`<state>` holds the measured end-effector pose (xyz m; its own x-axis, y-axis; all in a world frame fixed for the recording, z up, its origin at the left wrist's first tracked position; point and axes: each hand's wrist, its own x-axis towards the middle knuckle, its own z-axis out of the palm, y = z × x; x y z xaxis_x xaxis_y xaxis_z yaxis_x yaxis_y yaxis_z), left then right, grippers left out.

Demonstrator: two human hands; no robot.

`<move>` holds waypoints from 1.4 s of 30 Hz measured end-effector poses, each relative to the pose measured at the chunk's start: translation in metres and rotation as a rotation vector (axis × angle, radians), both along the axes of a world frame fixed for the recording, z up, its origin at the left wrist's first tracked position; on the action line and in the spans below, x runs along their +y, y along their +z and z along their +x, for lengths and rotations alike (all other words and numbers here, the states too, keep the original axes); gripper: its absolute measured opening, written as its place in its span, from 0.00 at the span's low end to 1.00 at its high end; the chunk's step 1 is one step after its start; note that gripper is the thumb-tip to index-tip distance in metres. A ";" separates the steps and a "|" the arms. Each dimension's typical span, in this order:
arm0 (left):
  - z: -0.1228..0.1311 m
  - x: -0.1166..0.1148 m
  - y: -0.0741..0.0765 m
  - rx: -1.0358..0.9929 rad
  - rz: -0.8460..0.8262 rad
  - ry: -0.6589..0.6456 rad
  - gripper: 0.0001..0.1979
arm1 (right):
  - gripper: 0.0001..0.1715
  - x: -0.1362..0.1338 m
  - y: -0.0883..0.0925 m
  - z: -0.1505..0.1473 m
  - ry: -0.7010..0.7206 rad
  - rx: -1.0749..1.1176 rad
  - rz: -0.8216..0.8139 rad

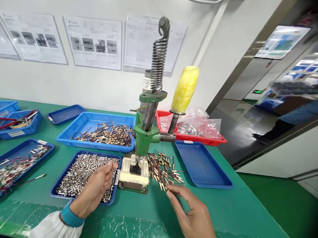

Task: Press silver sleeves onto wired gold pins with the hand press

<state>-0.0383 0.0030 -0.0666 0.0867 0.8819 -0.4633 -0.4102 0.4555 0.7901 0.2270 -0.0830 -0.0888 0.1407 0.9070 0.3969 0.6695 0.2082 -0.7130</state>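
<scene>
My left hand (98,186), with a teal band at the wrist, is above a blue tray (56,188) of small silvery metal sleeves (80,171). Its fingers are pinched together beside the press base; whatever they hold is too small to make out. My right hand (193,213) pinches the end of a brass-tipped wire lead (167,189) at the near edge of a loose pile of such leads (163,168). Between my hands stands a green hand press (145,137) with a coil spring on top and a lever in a yellow-wrapped grip (186,90).
Behind the sleeves, a larger blue tray (77,115) holds more leads. At right lie a blue tray (204,165) and a red tray (216,139) of plastic bags. Further left are a tray of wired parts (19,169) and a tool bin (33,124). A person's leg (274,127) shows beyond the doorway.
</scene>
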 end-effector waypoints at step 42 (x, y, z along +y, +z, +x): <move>0.035 -0.034 -0.015 0.096 0.296 -0.067 0.22 | 0.08 0.026 0.013 -0.109 0.157 0.768 -0.026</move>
